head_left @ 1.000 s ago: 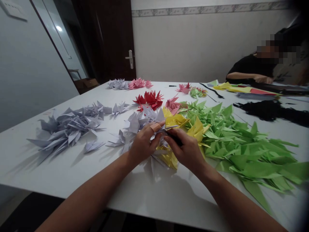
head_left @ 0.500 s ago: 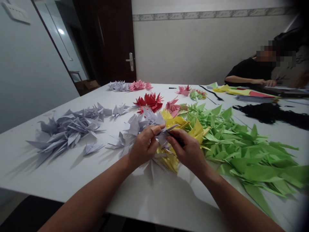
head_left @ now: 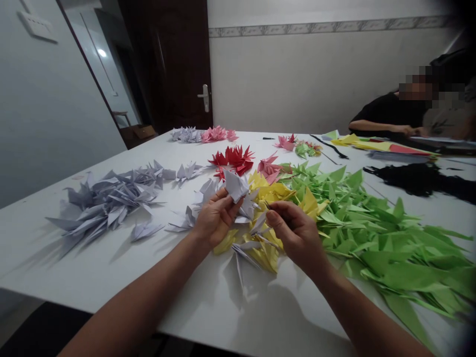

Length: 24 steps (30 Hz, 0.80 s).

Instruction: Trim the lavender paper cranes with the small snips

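My left hand (head_left: 217,218) is closed on a white folded paper crane (head_left: 236,185), held up above the pile. My right hand (head_left: 297,233) is pinched beside it, apart from that crane; a thin tip shows at the fingertips, too small to name. Under and between both hands lie yellow paper cranes (head_left: 266,250) and more white ones, one of them a loose white crane (head_left: 243,253) near me. Green paper cranes (head_left: 386,243) spread in a large heap right of my right hand.
A pile of white cranes (head_left: 111,198) covers the table's left side. Red cranes (head_left: 233,159) and pink cranes (head_left: 269,167) lie ahead. Black thread (head_left: 416,178) is at the right. Across the table (head_left: 148,292), a person (head_left: 386,114) sits beside coloured paper sheets (head_left: 390,147).
My hands were close together over white paper. My left hand has since lifted a white crane and turned it upward, and my right hand has drawn apart to the right.
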Tool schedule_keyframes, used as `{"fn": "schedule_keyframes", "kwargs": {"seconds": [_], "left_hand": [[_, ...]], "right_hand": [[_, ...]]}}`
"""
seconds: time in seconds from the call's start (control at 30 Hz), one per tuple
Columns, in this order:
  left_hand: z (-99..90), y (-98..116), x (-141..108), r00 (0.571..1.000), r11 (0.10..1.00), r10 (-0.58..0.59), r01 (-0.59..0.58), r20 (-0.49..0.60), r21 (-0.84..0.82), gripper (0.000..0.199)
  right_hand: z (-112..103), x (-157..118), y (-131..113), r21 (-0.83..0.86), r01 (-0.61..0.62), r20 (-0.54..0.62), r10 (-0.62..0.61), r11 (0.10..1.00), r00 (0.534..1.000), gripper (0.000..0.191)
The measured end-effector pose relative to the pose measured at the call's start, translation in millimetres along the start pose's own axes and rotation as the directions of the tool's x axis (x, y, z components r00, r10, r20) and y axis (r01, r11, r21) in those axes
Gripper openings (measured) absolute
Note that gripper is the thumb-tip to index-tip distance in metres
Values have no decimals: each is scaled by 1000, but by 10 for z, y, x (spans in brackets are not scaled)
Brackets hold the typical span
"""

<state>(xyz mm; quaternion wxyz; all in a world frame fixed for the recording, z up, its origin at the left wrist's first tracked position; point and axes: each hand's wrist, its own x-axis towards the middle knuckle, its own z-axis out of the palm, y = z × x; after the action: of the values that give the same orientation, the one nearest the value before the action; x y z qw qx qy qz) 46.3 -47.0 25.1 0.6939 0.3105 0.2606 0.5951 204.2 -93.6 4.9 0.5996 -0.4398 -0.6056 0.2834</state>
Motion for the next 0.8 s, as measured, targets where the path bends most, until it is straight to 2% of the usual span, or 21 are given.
{"fn": "schedule_keyframes", "kwargs": {"seconds": [0.23,0.33,0.47,0.8], "left_hand": [[38,-37,-99,980,988,-143,150,137,-40,27],[27,-73,-105,978,991,-123,130,167,-35,22],[19,-107,-101,981,993,-115,117,154,-8,17],[12,-134,-94,975,992,-123,127,185,-8,19]], "right_hand": [[15,-16,17,-68,-66,127,74,996,989,23],[17,-17,20,-93,-66,137,78,993,987,23],[22,-14,27,-114,-50,148,67,992,987,21],[4,-20,21,-136,-19,162,41,991,986,19]]}}
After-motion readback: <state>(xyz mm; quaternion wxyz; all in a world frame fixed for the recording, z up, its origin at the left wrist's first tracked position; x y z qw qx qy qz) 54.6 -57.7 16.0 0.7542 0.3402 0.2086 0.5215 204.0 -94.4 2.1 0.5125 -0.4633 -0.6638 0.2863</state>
